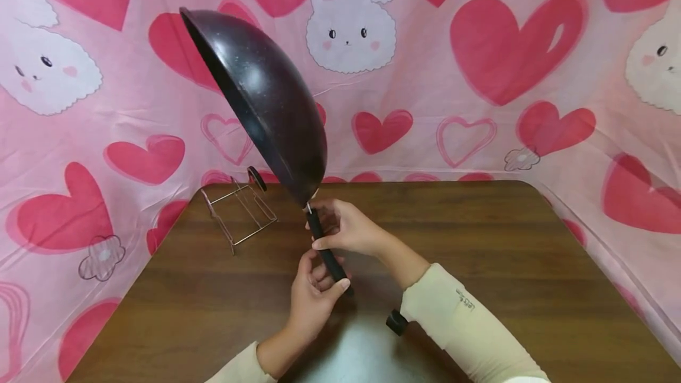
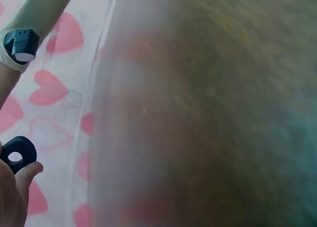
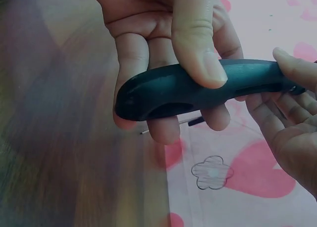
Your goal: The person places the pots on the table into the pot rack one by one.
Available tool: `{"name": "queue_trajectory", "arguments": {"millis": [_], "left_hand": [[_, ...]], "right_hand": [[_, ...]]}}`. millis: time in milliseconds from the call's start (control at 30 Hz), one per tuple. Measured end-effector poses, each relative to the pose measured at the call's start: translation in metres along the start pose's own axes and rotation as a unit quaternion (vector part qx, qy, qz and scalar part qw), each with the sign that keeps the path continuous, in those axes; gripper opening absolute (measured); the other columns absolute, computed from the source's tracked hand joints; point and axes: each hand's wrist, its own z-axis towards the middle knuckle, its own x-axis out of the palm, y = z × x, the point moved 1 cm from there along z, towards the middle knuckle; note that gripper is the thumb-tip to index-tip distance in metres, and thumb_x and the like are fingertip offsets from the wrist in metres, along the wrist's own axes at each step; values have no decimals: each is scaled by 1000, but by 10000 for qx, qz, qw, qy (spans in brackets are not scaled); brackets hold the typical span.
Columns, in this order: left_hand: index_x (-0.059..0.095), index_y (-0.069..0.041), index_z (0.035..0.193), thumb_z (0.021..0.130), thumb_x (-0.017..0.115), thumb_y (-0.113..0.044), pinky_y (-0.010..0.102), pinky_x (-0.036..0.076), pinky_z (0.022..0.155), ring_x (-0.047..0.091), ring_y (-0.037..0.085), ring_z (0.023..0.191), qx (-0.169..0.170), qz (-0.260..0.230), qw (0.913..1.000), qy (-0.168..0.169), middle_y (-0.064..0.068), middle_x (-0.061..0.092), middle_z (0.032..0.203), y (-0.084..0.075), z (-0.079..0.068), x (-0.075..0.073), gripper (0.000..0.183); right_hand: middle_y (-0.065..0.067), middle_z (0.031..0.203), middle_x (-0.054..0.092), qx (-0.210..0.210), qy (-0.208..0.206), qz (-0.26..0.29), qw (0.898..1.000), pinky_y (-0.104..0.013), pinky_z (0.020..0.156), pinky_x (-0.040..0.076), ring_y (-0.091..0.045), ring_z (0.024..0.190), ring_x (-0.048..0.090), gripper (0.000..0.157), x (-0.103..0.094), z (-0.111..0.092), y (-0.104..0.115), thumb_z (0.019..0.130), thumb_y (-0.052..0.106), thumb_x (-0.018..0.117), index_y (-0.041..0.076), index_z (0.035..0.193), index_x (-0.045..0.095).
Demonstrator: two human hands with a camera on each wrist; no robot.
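A dark wok (image 1: pixel 260 81) is held up above the table, tilted, its rounded underside toward the right and its inside mostly hidden. Its black handle (image 1: pixel 331 262) slants down between both hands. My right hand (image 1: pixel 346 226) pinches the handle near the pan, thumb in front and fingers behind. Lower down, my left hand (image 1: pixel 314 294) grips the handle's end, its thumb (image 3: pixel 210 64) lying across the top in the right wrist view. The handle's tip has a hanging hole, visible on the handle end (image 2: pixel 22 153) in the left wrist view.
A thin wire rack (image 1: pixel 239 217) stands at the back left of the brown wooden table (image 1: pixel 479 241), with a black round piece (image 1: pixel 257 179) at its back. Pink cloth (image 1: pixel 425 93) with hearts and rabbits surrounds the table. A black camera (image 1: pixel 396 323) sits at the right wrist.
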Motion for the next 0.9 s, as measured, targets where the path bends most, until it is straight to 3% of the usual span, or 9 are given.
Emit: {"name": "queue_trajectory", "arguments": {"millis": [333, 567, 767, 900], "left_hand": [[36, -4, 133, 76, 68, 22, 31, 55, 83, 66, 43, 99, -162, 173, 9970, -740, 30, 60, 118, -2, -1, -20, 71], [34, -3, 133, 79, 67, 19, 27, 54, 83, 68, 32, 100, -491, 476, 9901, -1225, 29, 60, 120, -5, -9, -36, 67], [31, -1, 135, 80, 65, 20, 25, 53, 85, 65, 30, 107, -719, 473, 9868, -1368, 30, 56, 126, -5, -17, -44, 68], [31, -1, 133, 79, 64, 23, 26, 53, 84, 67, 28, 103, -760, 459, 9850, -1476, 30, 57, 124, -4, -18, -47, 68]], "right_hand": [[-20, 109, 66, -151, 318, 156, 9993, -31, 79, 57, -24, 96, 64, 62, 25, 28, 1, 76, -9, 77, -1, 131, 49], [-15, 105, 65, 53, 592, 220, 9980, -27, 79, 56, -17, 95, 63, 61, 50, 43, -5, 78, -10, 75, 1, 132, 49], [-17, 104, 63, 147, 685, 283, 9971, -25, 79, 55, -8, 89, 60, 61, 64, 46, -9, 78, -10, 76, 0, 132, 49], [-17, 102, 63, 160, 676, 260, 9972, -24, 78, 55, -7, 85, 60, 60, 69, 49, -11, 77, -10, 76, -1, 130, 50]]}}
